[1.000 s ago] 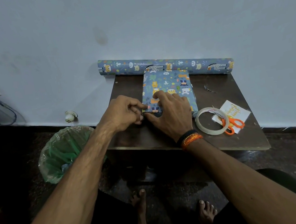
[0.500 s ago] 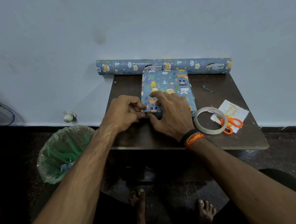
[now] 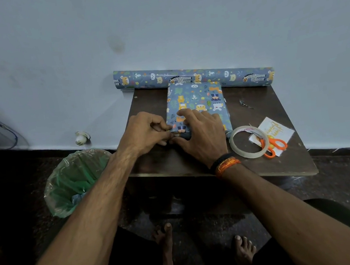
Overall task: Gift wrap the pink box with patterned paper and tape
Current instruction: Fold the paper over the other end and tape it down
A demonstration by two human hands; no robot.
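While our right hand (image 3: 201, 135) lies flat on the wrapped box (image 3: 197, 102) & our left hand (image 3: 147, 131) pinches its near corner fold, we prob need tape (image 3: 248, 141) next.

Blue animal-print wrapped box (image 3: 197, 105) — orange-handled scissors (image 3: 272, 145) — green bin bag (image 3: 76, 181).
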